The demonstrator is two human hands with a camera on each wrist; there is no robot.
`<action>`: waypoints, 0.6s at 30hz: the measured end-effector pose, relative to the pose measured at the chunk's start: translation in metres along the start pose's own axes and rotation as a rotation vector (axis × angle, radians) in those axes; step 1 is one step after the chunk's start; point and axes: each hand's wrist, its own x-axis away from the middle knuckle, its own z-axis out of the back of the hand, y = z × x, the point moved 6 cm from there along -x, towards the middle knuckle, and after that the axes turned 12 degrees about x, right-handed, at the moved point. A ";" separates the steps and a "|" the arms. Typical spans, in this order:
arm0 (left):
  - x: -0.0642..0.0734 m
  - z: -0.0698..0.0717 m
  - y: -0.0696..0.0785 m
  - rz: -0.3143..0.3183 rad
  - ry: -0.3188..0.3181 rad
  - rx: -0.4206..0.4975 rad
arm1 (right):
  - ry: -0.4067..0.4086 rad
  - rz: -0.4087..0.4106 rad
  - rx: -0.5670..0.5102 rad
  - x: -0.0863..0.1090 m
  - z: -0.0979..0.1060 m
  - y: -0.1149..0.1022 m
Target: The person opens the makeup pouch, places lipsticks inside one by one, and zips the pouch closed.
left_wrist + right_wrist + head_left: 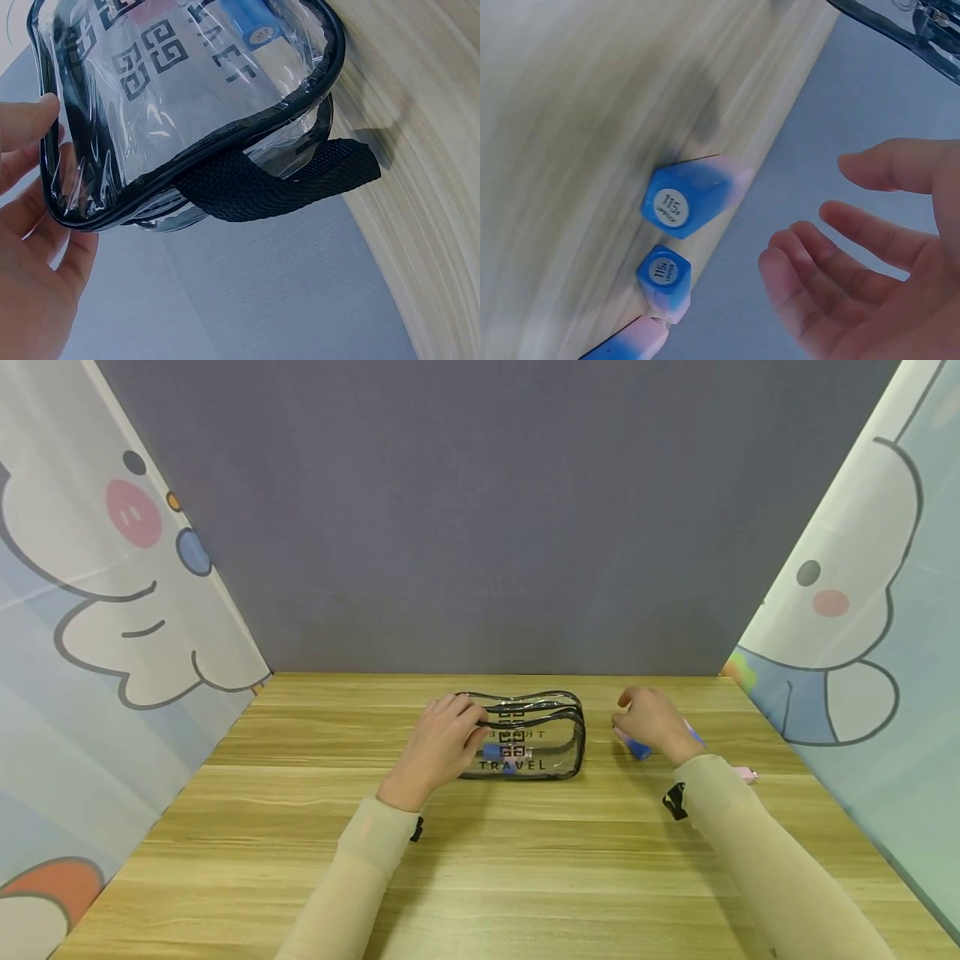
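A clear travel pouch (pixel 553 750) with black piping and printed lettering stands on the table. My left hand (pixel 442 739) pinches its left upper edge; in the left wrist view the thumb (pixel 30 124) is on the near side and the fingers are behind. A blue item (pixel 253 21) with a round label shows inside the pouch. To the pouch's right, my right hand (pixel 647 722) hovers over small blue-and-pink faceted tubes, its fingers loosely bent and holding nothing. In the right wrist view, one tube (pixel 694 195) and a second tube (pixel 664 271) show round number labels on their ends.
A third blue-and-pink tube (pixel 634 341) lies by the others. The pink end (pixel 746 774) of a tube pokes out beyond the right sleeve. A black woven strap (pixel 277 187) loops from the pouch's end. A grey panel (pixel 495 527) rises behind the wooden table (pixel 525 877).
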 end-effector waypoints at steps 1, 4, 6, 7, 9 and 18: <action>0.000 0.000 0.000 0.000 0.000 0.000 | -0.008 -0.002 0.006 0.000 -0.001 0.001; 0.000 0.000 0.000 0.005 -0.001 0.000 | -0.025 -0.018 0.030 0.000 -0.005 0.002; 0.000 0.001 0.000 0.006 -0.002 -0.001 | -0.039 -0.027 0.048 0.000 -0.006 0.002; 0.000 0.001 0.000 0.006 -0.003 -0.003 | -0.053 -0.034 0.051 0.001 -0.007 0.003; 0.000 0.001 0.000 0.005 -0.003 -0.003 | -0.074 -0.047 0.058 0.001 -0.010 0.003; 0.000 0.000 0.001 -0.003 0.004 -0.001 | -0.098 -0.091 0.091 0.001 -0.018 0.007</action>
